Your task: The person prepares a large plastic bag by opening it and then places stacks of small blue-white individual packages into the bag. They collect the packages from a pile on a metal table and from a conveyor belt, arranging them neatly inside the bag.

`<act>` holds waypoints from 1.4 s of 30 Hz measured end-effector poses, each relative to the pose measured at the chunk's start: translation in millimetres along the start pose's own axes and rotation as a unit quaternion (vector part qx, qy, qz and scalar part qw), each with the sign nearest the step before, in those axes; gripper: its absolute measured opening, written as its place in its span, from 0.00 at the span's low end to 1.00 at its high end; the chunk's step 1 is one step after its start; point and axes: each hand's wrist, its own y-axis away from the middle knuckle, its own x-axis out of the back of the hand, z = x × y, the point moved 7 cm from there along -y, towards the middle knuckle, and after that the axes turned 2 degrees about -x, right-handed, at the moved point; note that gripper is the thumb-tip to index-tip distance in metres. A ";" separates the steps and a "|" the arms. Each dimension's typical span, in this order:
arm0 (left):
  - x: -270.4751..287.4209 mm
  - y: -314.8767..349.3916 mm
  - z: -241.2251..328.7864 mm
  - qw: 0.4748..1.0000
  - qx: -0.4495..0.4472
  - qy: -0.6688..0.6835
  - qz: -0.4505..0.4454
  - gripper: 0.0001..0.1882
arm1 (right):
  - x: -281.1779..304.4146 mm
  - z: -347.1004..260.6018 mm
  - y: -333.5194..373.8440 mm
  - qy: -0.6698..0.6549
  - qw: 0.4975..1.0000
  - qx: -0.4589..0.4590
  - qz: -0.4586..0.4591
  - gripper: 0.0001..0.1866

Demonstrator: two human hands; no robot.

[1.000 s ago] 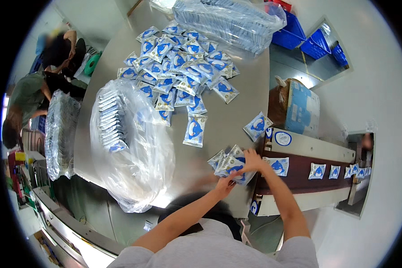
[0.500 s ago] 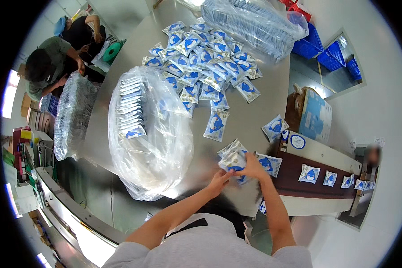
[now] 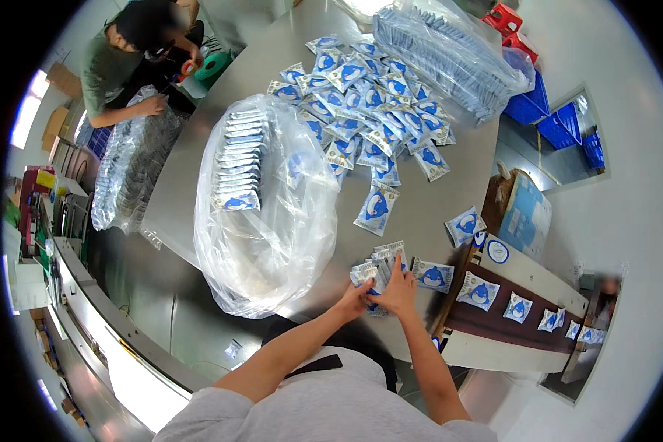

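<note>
Near the table's front edge I hold a small bunch of white-and-blue packets (image 3: 365, 274) between both hands. My left hand (image 3: 354, 300) is closed on the near-left side of the bunch, its thumb against the packets. Across the right side lies my right hand (image 3: 398, 289), its index finger stretched along the packets and its other fingers partly hidden. A single packet (image 3: 434, 275) rests just right of it. Left of my hands is a large clear plastic bag (image 3: 272, 258), with a neat row of packets (image 3: 237, 158) inside it.
A loose heap of packets (image 3: 376, 110) covers the table's far middle. Behind it lies a filled clear bag (image 3: 442, 59). A brown conveyor belt (image 3: 471, 320) carrying packets meets the table at right. At far left a co-worker (image 3: 121, 66) handles another filled bag (image 3: 132, 169).
The view has shifted, moving the table contents rightward in the picture. My hands have turned the bunch so its packets stand more in line. Packets on the belt have come nearer the table.
</note>
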 end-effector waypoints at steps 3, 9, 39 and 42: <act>7.1 24.4 7.9 0.997 -0.008 -0.079 0.006 0.25 | 3.4 -24.2 14.6 0.037 0.995 0.056 0.080 0.58; 7.1 132.9 90.0 0.855 -0.045 -0.516 0.036 0.15 | -50.9 -29.9 4.5 0.170 0.976 0.111 0.076 0.55; 106.3 174.6 249.1 0.435 -0.017 -0.883 0.177 0.40 | -163.8 -399.6 -108.9 0.159 0.915 0.368 0.050 0.69; 105.1 161.2 245.9 0.394 -0.021 -0.903 0.169 0.42 | -154.1 -395.6 -123.7 0.212 0.921 0.326 0.033 0.75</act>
